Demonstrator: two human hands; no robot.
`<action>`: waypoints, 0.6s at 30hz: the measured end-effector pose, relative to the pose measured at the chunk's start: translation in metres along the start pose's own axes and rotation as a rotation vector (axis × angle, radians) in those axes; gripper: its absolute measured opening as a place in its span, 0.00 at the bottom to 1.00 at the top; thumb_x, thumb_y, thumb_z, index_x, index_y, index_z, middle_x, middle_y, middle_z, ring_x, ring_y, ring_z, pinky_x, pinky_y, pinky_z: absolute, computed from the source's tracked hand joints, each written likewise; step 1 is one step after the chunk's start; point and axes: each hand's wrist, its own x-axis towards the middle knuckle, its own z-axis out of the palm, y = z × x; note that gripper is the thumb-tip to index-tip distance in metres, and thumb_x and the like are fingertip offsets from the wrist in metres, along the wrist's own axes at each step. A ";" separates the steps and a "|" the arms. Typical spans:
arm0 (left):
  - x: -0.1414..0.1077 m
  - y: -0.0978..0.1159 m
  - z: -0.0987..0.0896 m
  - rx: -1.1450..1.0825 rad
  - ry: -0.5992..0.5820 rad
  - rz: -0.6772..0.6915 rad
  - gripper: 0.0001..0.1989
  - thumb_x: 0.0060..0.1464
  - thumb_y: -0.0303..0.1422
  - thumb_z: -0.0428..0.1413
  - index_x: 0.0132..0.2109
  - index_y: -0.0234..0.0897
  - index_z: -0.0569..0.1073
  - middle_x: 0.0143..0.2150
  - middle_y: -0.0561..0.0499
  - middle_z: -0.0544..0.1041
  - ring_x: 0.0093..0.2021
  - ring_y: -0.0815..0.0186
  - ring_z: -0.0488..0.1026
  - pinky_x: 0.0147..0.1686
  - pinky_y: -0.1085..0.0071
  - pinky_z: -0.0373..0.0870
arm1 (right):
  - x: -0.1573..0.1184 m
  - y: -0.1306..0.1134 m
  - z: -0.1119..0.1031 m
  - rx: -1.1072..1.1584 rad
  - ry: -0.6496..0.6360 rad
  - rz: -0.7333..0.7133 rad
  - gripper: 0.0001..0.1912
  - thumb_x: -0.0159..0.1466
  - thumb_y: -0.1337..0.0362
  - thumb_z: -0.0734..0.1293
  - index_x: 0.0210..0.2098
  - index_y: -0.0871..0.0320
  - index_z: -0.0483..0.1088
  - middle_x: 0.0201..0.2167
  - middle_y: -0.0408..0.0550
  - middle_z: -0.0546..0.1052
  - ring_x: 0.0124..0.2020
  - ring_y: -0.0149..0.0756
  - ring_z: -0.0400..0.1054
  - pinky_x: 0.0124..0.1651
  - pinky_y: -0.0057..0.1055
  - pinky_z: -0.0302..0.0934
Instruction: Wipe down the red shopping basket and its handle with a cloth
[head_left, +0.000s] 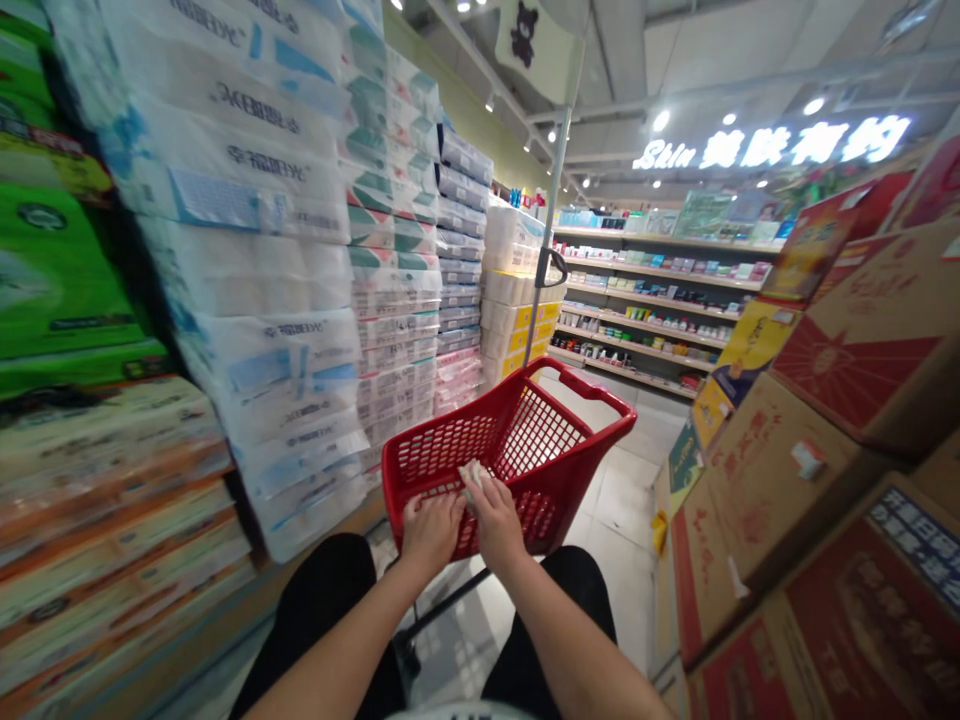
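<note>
A red plastic shopping basket (592,480) with perforated walls stands tilted in front of my knees, its handle at the far side. My left hand (431,530) has its fingers curled over the basket's near rim. Just beside it, my right hand (493,508) is closed on a crumpled whitish cloth (472,478), which it presses near the same rim. Part of the cloth is hidden under the fingers, and whether it is fabric or paper is unclear. Both hands are close together, almost touching.
Tall stacks of tissue packs (285,270) rise along the left. Cardboard cartons (787,470) are piled on the right. A metal pole (551,210) with a bear flag stands behind the basket. Product shelves (660,290) line the back; pale tiled floor (619,510) lies between.
</note>
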 end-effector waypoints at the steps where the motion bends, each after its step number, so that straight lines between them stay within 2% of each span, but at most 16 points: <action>1: 0.000 -0.003 0.001 0.004 0.010 -0.003 0.21 0.65 0.35 0.35 0.47 0.44 0.73 0.47 0.51 0.78 0.48 0.62 0.72 0.57 0.54 0.52 | -0.003 0.002 0.001 0.002 0.004 -0.028 0.28 0.66 0.71 0.55 0.64 0.53 0.56 0.62 0.49 0.62 0.63 0.38 0.52 0.62 0.37 0.51; 7: 0.001 -0.025 0.007 0.030 -0.025 0.091 0.21 0.64 0.31 0.36 0.53 0.42 0.70 0.50 0.47 0.77 0.50 0.60 0.72 0.54 0.54 0.54 | -0.016 0.012 0.010 -0.023 0.072 -0.162 0.26 0.65 0.72 0.54 0.61 0.54 0.61 0.61 0.50 0.64 0.63 0.40 0.51 0.62 0.37 0.54; 11: 0.005 -0.035 0.006 -0.031 -0.067 0.070 0.21 0.65 0.32 0.35 0.53 0.42 0.70 0.51 0.48 0.76 0.51 0.61 0.71 0.53 0.56 0.55 | -0.023 0.012 0.010 -0.040 0.115 -0.152 0.23 0.66 0.71 0.55 0.58 0.52 0.66 0.56 0.52 0.68 0.58 0.40 0.57 0.60 0.38 0.57; 14: 0.009 -0.044 0.005 -0.085 -0.110 0.042 0.22 0.65 0.33 0.34 0.51 0.43 0.71 0.50 0.50 0.77 0.51 0.64 0.71 0.52 0.61 0.58 | -0.027 0.011 0.005 -0.020 0.052 -0.128 0.21 0.66 0.71 0.57 0.57 0.52 0.67 0.52 0.52 0.70 0.54 0.39 0.60 0.58 0.37 0.58; 18: 0.010 -0.056 0.005 -0.030 -0.037 -0.107 0.23 0.65 0.34 0.34 0.47 0.40 0.74 0.44 0.46 0.79 0.47 0.61 0.72 0.51 0.60 0.58 | -0.031 0.010 0.002 0.012 -0.092 -0.083 0.22 0.64 0.74 0.57 0.55 0.52 0.68 0.47 0.50 0.72 0.49 0.38 0.63 0.52 0.34 0.61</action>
